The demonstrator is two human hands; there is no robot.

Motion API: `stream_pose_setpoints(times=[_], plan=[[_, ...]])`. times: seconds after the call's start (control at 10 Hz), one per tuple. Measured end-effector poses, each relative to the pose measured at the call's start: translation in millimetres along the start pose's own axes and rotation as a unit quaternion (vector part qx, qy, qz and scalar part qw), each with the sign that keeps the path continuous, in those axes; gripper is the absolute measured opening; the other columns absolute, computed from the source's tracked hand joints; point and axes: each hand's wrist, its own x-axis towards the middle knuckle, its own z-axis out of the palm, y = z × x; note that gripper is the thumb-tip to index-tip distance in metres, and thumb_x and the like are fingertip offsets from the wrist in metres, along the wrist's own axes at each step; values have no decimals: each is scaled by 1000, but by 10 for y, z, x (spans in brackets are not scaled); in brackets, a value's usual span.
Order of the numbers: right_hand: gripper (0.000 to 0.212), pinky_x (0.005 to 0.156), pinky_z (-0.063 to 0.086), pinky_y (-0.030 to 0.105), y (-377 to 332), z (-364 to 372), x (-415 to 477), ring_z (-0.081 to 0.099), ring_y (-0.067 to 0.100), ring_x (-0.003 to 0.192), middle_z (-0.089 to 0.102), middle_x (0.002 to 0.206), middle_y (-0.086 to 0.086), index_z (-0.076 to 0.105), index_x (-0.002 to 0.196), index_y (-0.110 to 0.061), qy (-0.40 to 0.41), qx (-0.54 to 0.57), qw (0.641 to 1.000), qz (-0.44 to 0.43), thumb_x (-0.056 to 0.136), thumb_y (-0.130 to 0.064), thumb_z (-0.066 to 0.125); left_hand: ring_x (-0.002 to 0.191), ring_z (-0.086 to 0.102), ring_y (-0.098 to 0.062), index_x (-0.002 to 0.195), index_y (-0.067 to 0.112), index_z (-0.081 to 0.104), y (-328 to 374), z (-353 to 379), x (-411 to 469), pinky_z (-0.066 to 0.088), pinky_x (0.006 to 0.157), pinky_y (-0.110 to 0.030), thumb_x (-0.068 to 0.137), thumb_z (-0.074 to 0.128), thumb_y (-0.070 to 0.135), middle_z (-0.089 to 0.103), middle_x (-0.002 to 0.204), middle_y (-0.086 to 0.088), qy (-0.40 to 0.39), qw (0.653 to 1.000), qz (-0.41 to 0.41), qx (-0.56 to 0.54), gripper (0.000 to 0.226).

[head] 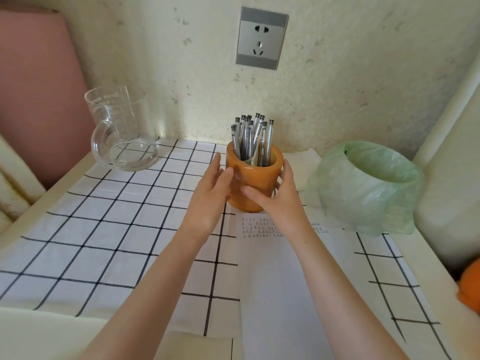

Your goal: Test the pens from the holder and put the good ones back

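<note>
An orange-brown pen holder [257, 175] stands near the back of the table, with several clear pens [253, 137] with dark caps upright in it. My right hand [275, 196] wraps the holder's front and right side, thumb across the front. My left hand [213, 188] is at the holder's left side, fingers apart, fingertips touching or nearly touching it. A white sheet of paper [280, 268] with small handwritten marks lies in front of the holder, partly under my right forearm.
A glass jug [122, 133] stands at the back left on the checked cloth [104, 229]. A small bin lined with a green bag [368, 185] sits to the right. A wall socket [261, 37] is above. An orange object [470, 287] lies at the right edge.
</note>
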Motion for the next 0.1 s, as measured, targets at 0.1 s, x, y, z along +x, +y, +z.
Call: stream_pose_setpoints(times=[0.1], plan=[[82,102,37,18,-110,-138,-86,40,-8,126,33,146,-18,23,145,-27,9,-40,999,24,80,-31,73,118,49,-1,133,27,46,82,-182,-53,41,104,-37,97,43,29,51,127,17,16,997,35,65,37]])
